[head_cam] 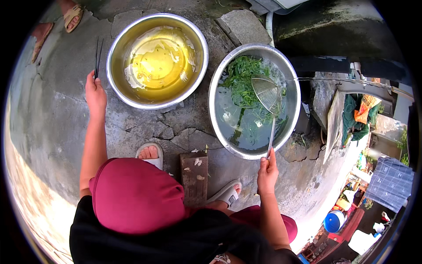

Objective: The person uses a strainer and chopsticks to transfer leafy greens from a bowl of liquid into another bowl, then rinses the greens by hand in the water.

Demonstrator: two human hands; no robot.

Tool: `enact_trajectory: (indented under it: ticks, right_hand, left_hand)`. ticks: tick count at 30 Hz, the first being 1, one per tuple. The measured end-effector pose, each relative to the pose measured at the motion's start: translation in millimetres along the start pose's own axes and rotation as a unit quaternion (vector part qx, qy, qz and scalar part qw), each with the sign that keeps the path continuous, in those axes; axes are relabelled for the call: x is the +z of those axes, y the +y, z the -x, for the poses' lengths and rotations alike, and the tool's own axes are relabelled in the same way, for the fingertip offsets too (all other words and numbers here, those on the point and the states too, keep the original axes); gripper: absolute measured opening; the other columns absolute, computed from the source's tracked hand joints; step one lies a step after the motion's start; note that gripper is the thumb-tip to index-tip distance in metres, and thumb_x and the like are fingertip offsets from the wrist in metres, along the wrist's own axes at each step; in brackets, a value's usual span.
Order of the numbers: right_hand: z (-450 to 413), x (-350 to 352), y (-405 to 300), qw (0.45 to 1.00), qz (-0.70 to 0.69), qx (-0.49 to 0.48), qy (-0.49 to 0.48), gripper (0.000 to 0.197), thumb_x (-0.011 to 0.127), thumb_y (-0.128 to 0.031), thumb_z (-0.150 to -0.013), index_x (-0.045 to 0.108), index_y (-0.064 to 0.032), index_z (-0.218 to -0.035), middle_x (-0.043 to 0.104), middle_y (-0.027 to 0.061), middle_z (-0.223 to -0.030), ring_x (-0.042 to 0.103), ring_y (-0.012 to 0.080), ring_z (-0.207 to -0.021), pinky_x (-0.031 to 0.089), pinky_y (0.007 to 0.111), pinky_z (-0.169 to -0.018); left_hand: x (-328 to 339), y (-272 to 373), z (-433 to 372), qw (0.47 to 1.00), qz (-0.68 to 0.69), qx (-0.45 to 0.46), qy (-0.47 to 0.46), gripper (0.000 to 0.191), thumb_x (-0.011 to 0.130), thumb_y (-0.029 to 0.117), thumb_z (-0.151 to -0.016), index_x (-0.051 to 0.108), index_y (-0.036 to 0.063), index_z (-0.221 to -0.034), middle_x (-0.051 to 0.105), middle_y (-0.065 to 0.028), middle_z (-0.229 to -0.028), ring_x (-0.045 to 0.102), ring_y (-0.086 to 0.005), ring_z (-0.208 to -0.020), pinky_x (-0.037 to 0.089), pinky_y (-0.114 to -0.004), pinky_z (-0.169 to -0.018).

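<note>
My right hand [267, 175] grips the handle of a wire-mesh skimmer [267, 94], whose bowl lies over leafy greens [244, 81] in cloudy water. They are inside a large metal basin [213, 132], where a thin stream of water enters from the right. My left hand [96, 94] holds thin dark sticks [98, 57], which look like chopsticks, pointing away from me. Just right of them stands another metal basin [110, 79] with clear yellow liquid in it and small bits afloat.
A wooden block [194, 178] lies between my sandalled feet. Another person's feet [73, 19] show at the top left. A flat stone slab [244, 28] and a pipe [269, 28] stand behind the basins. The concrete ground is cracked.
</note>
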State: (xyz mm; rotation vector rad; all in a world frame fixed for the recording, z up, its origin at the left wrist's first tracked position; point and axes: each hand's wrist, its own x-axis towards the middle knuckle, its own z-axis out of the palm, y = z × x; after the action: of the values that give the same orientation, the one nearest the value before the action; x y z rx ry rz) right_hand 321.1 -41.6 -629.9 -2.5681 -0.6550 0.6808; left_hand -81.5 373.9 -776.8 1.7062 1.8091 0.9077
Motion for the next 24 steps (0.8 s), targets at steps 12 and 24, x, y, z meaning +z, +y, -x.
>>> enact_trajectory:
  ticks: [12, 24]
  right_hand:
    - [-43, 37, 17, 0.984, 0.177, -0.022, 0.003, 0.042, 0.06, -0.02, -0.093, 0.045, -0.0073, -0.131, 0.065, 0.021, -0.108, 0.064, 0.0424, -0.096, 0.051, 0.05, -0.082]
    - [-120, -96, -86, 0.952, 0.144, -0.175, 0.204, 0.041, 0.062, -0.022, -0.094, 0.052, -0.0052, -0.13, 0.063, 0.0147, -0.105, 0.065, 0.0312, -0.09, 0.053, 0.042, -0.076]
  left_hand:
    - [40, -4, -24, 0.951, 0.266, -0.15, -0.042, 0.023, 0.066, 0.013, -0.092, 0.058, 0.0014, -0.11, 0.068, -0.0103, -0.098, 0.064, -0.0178, -0.083, 0.052, -0.033, -0.075]
    - [27, -2, 14, 0.936, 0.297, -0.184, -0.044, 0.034, 0.058, 0.012, -0.097, 0.054, 0.0015, -0.129, 0.065, -0.0098, -0.117, 0.063, -0.0188, -0.1, 0.049, -0.033, -0.086]
